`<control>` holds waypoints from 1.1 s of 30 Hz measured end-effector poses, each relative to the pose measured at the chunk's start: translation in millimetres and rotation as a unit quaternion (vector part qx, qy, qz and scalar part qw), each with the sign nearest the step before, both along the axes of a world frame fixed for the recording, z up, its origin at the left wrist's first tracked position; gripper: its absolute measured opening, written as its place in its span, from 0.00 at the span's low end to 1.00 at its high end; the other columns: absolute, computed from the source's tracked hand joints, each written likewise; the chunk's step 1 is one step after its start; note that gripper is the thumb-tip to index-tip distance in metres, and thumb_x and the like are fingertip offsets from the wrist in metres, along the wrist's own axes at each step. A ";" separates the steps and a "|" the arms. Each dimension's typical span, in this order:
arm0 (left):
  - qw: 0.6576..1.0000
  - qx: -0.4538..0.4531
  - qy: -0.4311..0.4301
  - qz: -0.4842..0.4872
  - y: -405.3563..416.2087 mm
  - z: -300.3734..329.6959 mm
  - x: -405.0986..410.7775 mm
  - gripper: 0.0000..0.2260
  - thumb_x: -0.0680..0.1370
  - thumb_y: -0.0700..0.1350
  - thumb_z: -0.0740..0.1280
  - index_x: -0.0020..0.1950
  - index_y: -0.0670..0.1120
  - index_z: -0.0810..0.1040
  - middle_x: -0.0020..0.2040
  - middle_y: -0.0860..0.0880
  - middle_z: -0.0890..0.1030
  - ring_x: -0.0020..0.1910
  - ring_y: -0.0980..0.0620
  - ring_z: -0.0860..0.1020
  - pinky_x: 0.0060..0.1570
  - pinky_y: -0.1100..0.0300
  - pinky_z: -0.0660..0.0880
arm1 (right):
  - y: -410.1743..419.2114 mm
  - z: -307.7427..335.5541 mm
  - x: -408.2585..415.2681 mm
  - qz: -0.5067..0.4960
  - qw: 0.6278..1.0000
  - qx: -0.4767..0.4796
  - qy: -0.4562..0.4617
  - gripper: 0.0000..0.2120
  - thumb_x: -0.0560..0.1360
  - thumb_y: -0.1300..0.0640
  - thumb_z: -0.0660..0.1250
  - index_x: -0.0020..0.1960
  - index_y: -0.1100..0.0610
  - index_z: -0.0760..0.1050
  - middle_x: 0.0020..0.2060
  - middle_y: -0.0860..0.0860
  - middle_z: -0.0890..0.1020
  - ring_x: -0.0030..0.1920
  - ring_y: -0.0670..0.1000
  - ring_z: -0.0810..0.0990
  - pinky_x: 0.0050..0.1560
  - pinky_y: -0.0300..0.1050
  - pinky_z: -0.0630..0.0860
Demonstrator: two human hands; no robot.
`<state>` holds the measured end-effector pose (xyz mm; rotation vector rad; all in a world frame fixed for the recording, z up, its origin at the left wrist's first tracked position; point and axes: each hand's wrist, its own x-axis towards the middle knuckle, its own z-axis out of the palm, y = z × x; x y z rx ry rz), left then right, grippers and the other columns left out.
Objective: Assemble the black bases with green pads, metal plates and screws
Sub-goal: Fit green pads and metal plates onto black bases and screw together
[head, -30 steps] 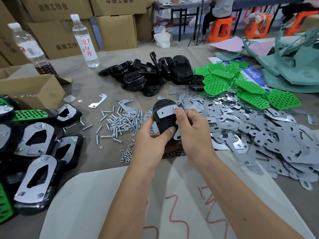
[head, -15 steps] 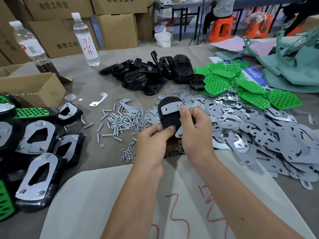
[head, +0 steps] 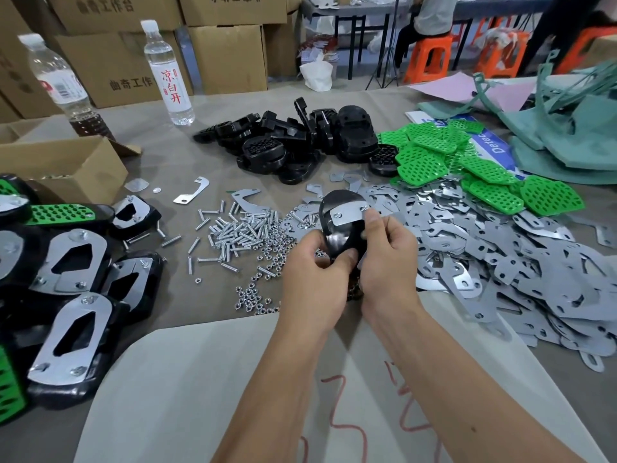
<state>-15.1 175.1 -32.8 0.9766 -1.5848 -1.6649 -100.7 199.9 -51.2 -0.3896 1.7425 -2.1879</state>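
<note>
Both hands hold one black base (head: 337,235) up over the surface (head: 160,162), approx. center, just above the nut/screw scatter. Left hand (head: 312,282) grips the base's near end, thumb curled onto its face. Right hand (head: 389,259) grips the right side, fingers curled, fingertip at the right end of a small metal plate (head: 347,213) lying across the base's top; two screw heads show on that plate. Loose screws (head: 233,228) w/ nuts (head: 257,299) lie left of the hands. Grey plates pile (head: 500,262) spreads to the right. Green pads (head: 484,175) far right, black bases heap (head: 300,142) beyond. Finished units (head: 70,295) stacked at left edge. Two water bottles (head: 168,71) and cardboard boxes behind.
</note>
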 end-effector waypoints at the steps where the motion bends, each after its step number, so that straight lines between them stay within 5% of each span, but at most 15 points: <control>1: 1.000 -0.004 -0.003 -0.004 -0.4 0.2 -0.3 0.04 0.78 0.39 0.72 0.50 0.48 0.81 0.43 0.38 0.86 0.44 0.33 0.84 0.48 0.33 0.81 | -0.7 -0.7 0.0 0.001 1.000 -0.005 -0.006 0.20 0.84 0.51 0.65 0.33 0.52 0.68 0.26 0.46 0.70 0.30 0.49 0.67 0.35 0.46 0.67; 8: 0.999 0.009 0.013 0.038 -6.9 0.9 7.1 0.02 0.78 0.43 0.72 0.49 0.47 0.82 0.46 0.37 0.85 0.47 0.34 0.84 0.53 0.35 0.81 | 1.1 0.1 -7.6 0.108 0.993 0.020 0.035 0.17 0.83 0.53 0.67 0.36 0.54 0.76 0.26 0.50 0.75 0.28 0.48 0.70 0.31 0.40 0.69; 11: 0.997 0.015 0.017 0.074 -23.4 -1.0 16.1 0.04 0.80 0.42 0.71 0.45 0.47 0.81 0.45 0.39 0.86 0.40 0.42 0.85 0.44 0.47 0.83 | 5.2 3.2 -12.4 0.220 0.975 0.022 0.023 0.16 0.82 0.59 0.67 0.36 0.53 0.81 0.29 0.53 0.79 0.27 0.50 0.74 0.29 0.41 0.71; 14: 0.998 0.019 0.019 0.061 -31.5 -2.7 21.6 0.06 0.81 0.40 0.70 0.45 0.48 0.82 0.40 0.43 0.86 0.32 0.55 0.82 0.31 0.63 0.77 | 8.8 4.2 -14.2 0.206 0.977 0.040 0.039 0.14 0.79 0.60 0.72 0.35 0.54 0.83 0.30 0.56 0.82 0.24 0.50 0.75 0.27 0.41 0.70; 17: 0.999 0.016 0.024 0.045 -32.1 -2.3 22.5 0.06 0.82 0.40 0.70 0.45 0.48 0.82 0.37 0.47 0.86 0.32 0.55 0.83 0.32 0.65 0.77 | 10.6 4.9 -18.6 0.142 0.989 0.035 -0.002 0.10 0.73 0.60 0.79 0.42 0.56 0.78 0.38 0.59 0.85 0.30 0.56 0.81 0.23 0.38 0.72; 21: 0.999 0.007 0.030 0.015 -33.1 1.8 23.5 0.07 0.82 0.41 0.70 0.46 0.50 0.83 0.39 0.50 0.86 0.35 0.54 0.83 0.33 0.66 0.76 | 14.0 13.9 -24.6 0.241 0.969 -0.008 -0.060 0.12 0.79 0.62 0.72 0.62 0.61 0.79 0.50 0.63 0.86 0.40 0.58 0.86 0.35 0.46 0.81; 25: 0.998 -0.011 0.034 0.043 -30.9 3.8 22.5 0.05 0.79 0.46 0.74 0.43 0.52 0.83 0.42 0.50 0.86 0.39 0.51 0.82 0.38 0.59 0.74 | 16.6 14.1 -22.9 0.278 0.960 -0.025 -0.007 0.09 0.81 0.65 0.67 0.59 0.63 0.83 0.50 0.62 0.87 0.47 0.59 0.87 0.42 0.50 0.84; 28: 0.991 0.061 0.094 0.071 -30.3 7.0 20.6 0.03 0.78 0.45 0.75 0.51 0.48 0.85 0.45 0.48 0.87 0.43 0.47 0.84 0.37 0.56 0.76 | 14.7 11.7 -18.8 0.264 0.963 -0.008 0.049 0.09 0.80 0.68 0.68 0.58 0.63 0.82 0.50 0.63 0.87 0.49 0.60 0.86 0.53 0.58 0.84; 33: 0.983 0.110 0.113 0.091 -34.1 4.6 23.0 0.05 0.76 0.40 0.76 0.51 0.42 0.84 0.46 0.42 0.85 0.43 0.43 0.81 0.36 0.55 0.77 | 14.4 8.9 -12.0 0.287 0.950 0.031 0.117 0.08 0.79 0.66 0.70 0.57 0.59 0.80 0.51 0.58 0.87 0.53 0.57 0.86 0.55 0.55 0.82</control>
